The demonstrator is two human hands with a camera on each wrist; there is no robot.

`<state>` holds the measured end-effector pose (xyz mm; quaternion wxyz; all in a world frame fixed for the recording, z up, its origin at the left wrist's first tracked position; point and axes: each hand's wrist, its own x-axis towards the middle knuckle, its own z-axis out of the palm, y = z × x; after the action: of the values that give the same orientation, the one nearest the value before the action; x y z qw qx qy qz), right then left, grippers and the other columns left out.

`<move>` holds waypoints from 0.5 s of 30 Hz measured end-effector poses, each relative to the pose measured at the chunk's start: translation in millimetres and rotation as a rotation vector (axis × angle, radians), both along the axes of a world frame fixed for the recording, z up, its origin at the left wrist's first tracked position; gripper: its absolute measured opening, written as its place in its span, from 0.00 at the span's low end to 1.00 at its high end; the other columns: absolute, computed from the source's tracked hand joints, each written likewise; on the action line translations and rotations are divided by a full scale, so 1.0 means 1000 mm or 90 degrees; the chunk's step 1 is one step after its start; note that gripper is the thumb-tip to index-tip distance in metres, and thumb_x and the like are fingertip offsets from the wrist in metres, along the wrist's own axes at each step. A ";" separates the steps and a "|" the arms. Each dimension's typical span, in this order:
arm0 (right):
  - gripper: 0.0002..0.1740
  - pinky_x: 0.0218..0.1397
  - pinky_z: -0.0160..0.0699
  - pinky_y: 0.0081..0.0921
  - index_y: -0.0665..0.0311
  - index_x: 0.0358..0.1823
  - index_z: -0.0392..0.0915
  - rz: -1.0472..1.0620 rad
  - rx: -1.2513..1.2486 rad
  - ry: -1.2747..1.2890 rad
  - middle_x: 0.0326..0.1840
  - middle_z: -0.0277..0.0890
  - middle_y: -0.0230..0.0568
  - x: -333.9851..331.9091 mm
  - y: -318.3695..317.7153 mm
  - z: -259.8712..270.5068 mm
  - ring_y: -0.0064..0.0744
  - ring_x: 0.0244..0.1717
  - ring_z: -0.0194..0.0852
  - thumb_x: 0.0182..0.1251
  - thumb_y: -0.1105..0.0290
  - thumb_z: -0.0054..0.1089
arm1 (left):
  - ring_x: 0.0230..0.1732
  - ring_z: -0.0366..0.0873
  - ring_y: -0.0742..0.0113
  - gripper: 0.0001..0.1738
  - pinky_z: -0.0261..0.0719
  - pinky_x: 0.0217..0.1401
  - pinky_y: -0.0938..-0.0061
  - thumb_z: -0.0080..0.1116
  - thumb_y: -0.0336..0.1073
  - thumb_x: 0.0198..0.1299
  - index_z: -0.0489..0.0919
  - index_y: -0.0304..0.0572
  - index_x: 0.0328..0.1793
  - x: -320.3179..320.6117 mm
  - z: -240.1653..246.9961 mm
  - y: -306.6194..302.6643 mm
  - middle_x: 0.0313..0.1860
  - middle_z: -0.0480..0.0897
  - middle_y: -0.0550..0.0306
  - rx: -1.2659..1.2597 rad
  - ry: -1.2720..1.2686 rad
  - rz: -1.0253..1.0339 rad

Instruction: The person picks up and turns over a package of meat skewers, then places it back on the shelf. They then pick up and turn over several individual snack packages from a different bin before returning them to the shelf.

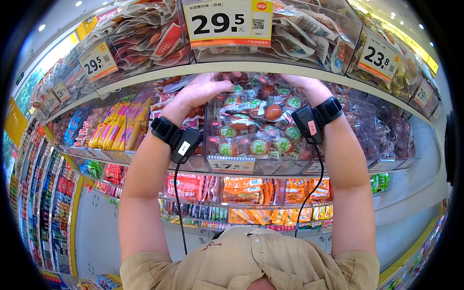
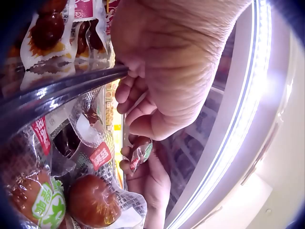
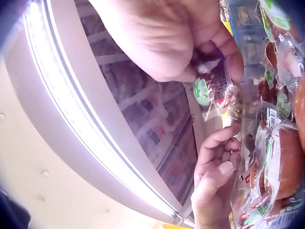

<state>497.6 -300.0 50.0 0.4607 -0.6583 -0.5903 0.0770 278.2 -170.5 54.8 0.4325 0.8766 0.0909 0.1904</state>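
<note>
Our right hand [image 3: 167,38] is up inside the top of a clear bin [image 2: 57,93], thumb and fingertips pinching a small sealed packet [image 3: 206,90] with a green label. That packet hangs just above the heap of like packets [image 1: 256,125], each showing a round brown piece behind clear film, which fills the bin. Our left hand [image 2: 167,71] is at the same bin's upper edge, fingers curled in against the dark rim. We cannot tell whether they hold a packet or only hook the rim. The two hands are near each other, palms facing, with the pinched packet between them.

On the bin's front sits a price label reading 17.8 [image 1: 231,164]. A white shelf edge [image 1: 241,67] runs just over our knuckles, carrying more bins of wrapped snacks and a large 29.5 price card [image 1: 227,21]. To the left, a neighbouring bin holds yellow packets [image 1: 121,123]. Below, a lower shelf shows orange packets [image 1: 246,189]. A black camera [image 1: 186,145] is strapped to each wrist, with cables trailing down toward our beige shirt [image 1: 251,261].
</note>
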 end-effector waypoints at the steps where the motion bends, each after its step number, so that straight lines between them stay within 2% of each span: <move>1: 0.18 0.47 0.76 0.28 0.64 0.48 0.77 0.020 -0.038 0.077 0.43 0.79 0.38 -0.017 -0.009 0.010 0.27 0.41 0.77 0.67 0.59 0.49 | 0.42 0.69 0.73 0.21 0.68 0.47 0.80 0.56 0.40 0.53 0.74 0.38 0.52 0.001 0.002 -0.001 0.40 0.73 0.62 0.034 0.003 -0.002; 3: 0.19 0.45 0.76 0.27 0.64 0.48 0.77 0.090 -0.114 0.168 0.41 0.79 0.34 -0.025 -0.014 0.015 0.24 0.40 0.76 0.67 0.56 0.50 | 0.43 0.70 0.73 0.24 0.68 0.48 0.79 0.58 0.43 0.54 0.73 0.37 0.55 0.000 0.009 -0.006 0.39 0.73 0.62 0.100 0.010 -0.006; 6: 0.22 0.43 0.76 0.24 0.61 0.50 0.76 0.204 -0.230 0.226 0.40 0.78 0.31 -0.020 -0.013 0.014 0.21 0.38 0.75 0.65 0.53 0.53 | 0.42 0.71 0.69 0.31 0.71 0.49 0.75 0.61 0.52 0.51 0.75 0.36 0.55 -0.005 0.015 -0.018 0.41 0.76 0.55 0.051 0.032 0.050; 9: 0.24 0.41 0.73 0.19 0.59 0.52 0.75 0.250 -0.298 0.307 0.39 0.78 0.30 -0.027 -0.027 0.024 0.20 0.36 0.74 0.61 0.51 0.58 | 0.46 0.72 0.68 0.31 0.69 0.53 0.74 0.62 0.52 0.52 0.74 0.37 0.55 0.002 0.005 -0.007 0.44 0.77 0.54 -0.022 -0.037 -0.094; 12: 0.21 0.38 0.71 0.16 0.57 0.48 0.74 0.310 -0.277 0.308 0.37 0.76 0.27 -0.032 -0.039 0.029 0.17 0.34 0.72 0.58 0.53 0.62 | 0.51 0.71 0.70 0.30 0.67 0.57 0.74 0.61 0.49 0.55 0.72 0.36 0.58 -0.009 0.008 -0.012 0.52 0.76 0.54 0.013 0.064 -0.099; 15: 0.13 0.31 0.63 0.13 0.55 0.39 0.74 0.352 -0.303 0.252 0.32 0.74 0.23 -0.029 -0.040 0.030 0.11 0.30 0.65 0.55 0.60 0.63 | 0.52 0.71 0.68 0.30 0.67 0.57 0.73 0.61 0.50 0.54 0.72 0.38 0.57 -0.021 0.009 -0.034 0.51 0.76 0.54 0.216 0.054 -0.087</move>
<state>468.9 -339.9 80.1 0.3622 -0.5358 -0.6102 0.4576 257.3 -204.3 63.5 0.2862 0.9484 0.0156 0.1357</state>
